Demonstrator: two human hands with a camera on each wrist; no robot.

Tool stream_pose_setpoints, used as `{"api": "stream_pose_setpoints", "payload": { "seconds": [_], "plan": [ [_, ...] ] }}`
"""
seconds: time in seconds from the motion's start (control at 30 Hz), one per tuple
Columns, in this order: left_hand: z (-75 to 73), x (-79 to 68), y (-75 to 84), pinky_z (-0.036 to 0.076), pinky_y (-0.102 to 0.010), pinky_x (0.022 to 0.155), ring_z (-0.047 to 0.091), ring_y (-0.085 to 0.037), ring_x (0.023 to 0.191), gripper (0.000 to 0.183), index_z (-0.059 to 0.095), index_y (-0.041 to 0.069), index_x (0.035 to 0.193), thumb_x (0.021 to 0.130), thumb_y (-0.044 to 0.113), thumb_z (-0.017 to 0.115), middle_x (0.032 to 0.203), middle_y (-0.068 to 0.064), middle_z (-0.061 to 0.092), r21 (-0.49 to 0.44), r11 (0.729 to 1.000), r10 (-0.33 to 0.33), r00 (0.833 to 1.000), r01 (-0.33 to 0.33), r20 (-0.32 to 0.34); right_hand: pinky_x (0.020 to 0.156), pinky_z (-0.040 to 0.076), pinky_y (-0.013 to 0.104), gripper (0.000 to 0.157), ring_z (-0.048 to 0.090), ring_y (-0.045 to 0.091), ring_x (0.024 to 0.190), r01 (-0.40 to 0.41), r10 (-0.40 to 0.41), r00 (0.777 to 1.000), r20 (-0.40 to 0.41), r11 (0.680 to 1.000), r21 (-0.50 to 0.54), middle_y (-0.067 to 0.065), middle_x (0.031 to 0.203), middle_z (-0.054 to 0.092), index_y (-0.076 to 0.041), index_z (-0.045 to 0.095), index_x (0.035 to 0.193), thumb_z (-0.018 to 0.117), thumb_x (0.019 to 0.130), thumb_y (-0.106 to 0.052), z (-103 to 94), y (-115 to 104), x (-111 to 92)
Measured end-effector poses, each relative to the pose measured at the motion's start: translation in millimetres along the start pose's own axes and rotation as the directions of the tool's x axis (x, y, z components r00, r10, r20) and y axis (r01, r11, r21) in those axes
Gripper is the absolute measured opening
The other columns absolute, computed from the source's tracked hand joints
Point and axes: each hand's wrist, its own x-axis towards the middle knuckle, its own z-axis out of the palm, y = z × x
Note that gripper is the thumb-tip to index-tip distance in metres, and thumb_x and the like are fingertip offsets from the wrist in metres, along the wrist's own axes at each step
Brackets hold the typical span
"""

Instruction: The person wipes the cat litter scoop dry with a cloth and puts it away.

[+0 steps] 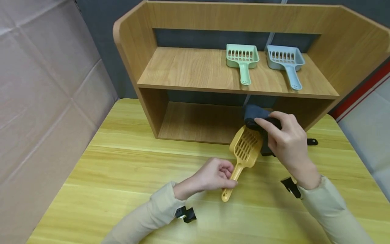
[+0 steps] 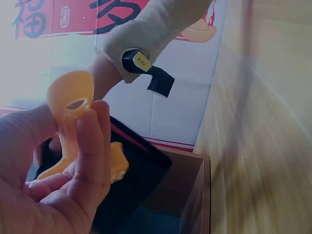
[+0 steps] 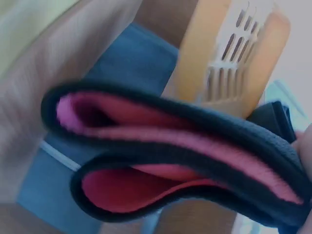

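Note:
A yellow slotted litter scoop tilts over the table, its slotted head towards the shelf. My left hand pinches its handle between thumb and fingers; in the left wrist view the handle end pokes up out of the grip. My right hand grips a folded dark cloth right at the scoop's head. Close up in the right wrist view, this folded cloth shows black edging and a pinkish-red inside, overlapping part of the scoop. Dark material also hangs below my right hand, partly hidden by it.
A two-tier wooden shelf stands at the back of the wood-grain table. On its upper board lie a green litter scoop and a blue one, handles forward. A black tab sticks out right of my right hand.

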Motion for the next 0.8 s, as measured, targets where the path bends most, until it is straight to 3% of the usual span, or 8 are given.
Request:
{"api": "stream_pose_setpoints", "payload": {
  "seconds": [0.13,0.27,0.37,0.43,0.5,0.57,0.63,0.8],
  "plan": [
    [-4.1,-3.7,-0.3,0.051,-0.019,0.055,0.059,-0.004,0.059,0.013,0.061,-0.011,0.088,0.077,-0.007,0.068,0.070,0.000,0.060,-0.069,0.997,0.031,0.999,-0.030,0.014,0.072,0.043,0.033,0.028,0.054,0.037,0.084,-0.271,0.276,0.960,-0.053,0.959,0.083,0.026,0.095,0.059,-0.002,0.071,0.100,0.050,0.084,0.008,-3.9,9,-9],
    [-6.6,-3.4,0.7,0.054,-0.023,0.062,0.060,-0.003,0.062,0.015,0.060,-0.014,0.092,0.080,-0.008,0.066,0.074,-0.007,0.063,-0.111,0.992,0.066,0.998,-0.063,0.023,0.069,0.036,0.013,0.020,0.056,0.013,0.078,-0.541,0.555,0.832,-0.013,0.816,0.204,0.013,0.088,0.063,0.005,0.067,0.102,0.054,0.086,0.007,-7.1,14,-21],
    [-6.1,-1.7,2.2,0.055,-0.024,0.063,0.060,-0.002,0.063,0.017,0.060,-0.015,0.095,0.081,-0.007,0.066,0.076,-0.012,0.064,-0.125,0.989,0.078,0.997,-0.074,0.029,0.061,0.042,0.010,0.016,0.055,0.001,0.071,-0.729,0.740,0.653,0.161,0.557,0.398,-0.002,0.085,0.062,0.000,0.063,0.102,0.054,0.090,0.004,-8.4,12,-31],
    [-5.2,-0.4,3.0,0.055,-0.024,0.063,0.061,-0.002,0.064,0.018,0.060,-0.015,0.097,0.081,-0.007,0.066,0.077,-0.015,0.065,-0.130,0.989,0.078,0.996,-0.073,0.034,0.057,0.047,0.012,0.016,0.058,0.002,0.068,-0.778,0.792,0.524,0.315,0.293,0.556,-0.007,0.083,0.062,-0.007,0.059,0.103,0.051,0.093,0.001,-8.4,9,-37],
    [-4.2,0.6,4.6,0.054,-0.024,0.063,0.061,-0.003,0.064,0.020,0.060,-0.016,0.099,0.081,-0.008,0.065,0.078,-0.018,0.066,-0.141,0.988,0.069,0.997,-0.063,0.037,0.057,0.052,0.016,0.014,0.063,0.005,0.070,-0.738,0.785,0.443,0.432,0.047,0.673,-0.005,0.085,0.064,-0.010,0.056,0.103,0.049,0.095,-0.001,-7.4,7,-41],
    [-3.5,1.6,5.7,0.055,-0.025,0.063,0.062,-0.003,0.064,0.021,0.060,-0.016,0.100,0.082,-0.008,0.065,0.079,-0.020,0.066,-0.147,0.987,0.065,0.997,-0.058,0.040,0.058,0.054,0.021,0.012,0.066,0.009,0.071,-0.667,0.748,0.413,0.520,-0.141,0.732,-0.001,0.087,0.067,-0.009,0.054,0.105,0.048,0.096,-0.003,-6.0,6,-44],
    [-3.0,2.0,7.5,0.055,-0.025,0.064,0.062,-0.004,0.064,0.021,0.060,-0.016,0.101,0.082,-0.008,0.065,0.082,-0.023,0.066,-0.155,0.987,0.058,0.997,-0.051,0.043,0.061,0.055,0.023,0.011,0.067,0.011,0.075,-0.608,0.715,0.405,0.569,-0.254,0.752,0.002,0.091,0.068,-0.008,0.053,0.105,0.049,0.096,-0.004,-4.1,5,-46],
    [-2.1,1.3,11.2,0.055,-0.024,0.061,0.062,-0.004,0.064,0.020,0.061,-0.015,0.101,0.082,-0.008,0.065,0.086,-0.024,0.067,-0.176,0.984,0.039,0.997,-0.027,0.062,0.066,0.056,0.025,0.012,0.068,0.016,0.081,-0.485,0.694,0.395,0.602,-0.399,0.778,0.007,0.094,0.066,-0.005,0.055,0.105,0.047,0.096,-0.002,0.4,5,-46]
  ]
}}
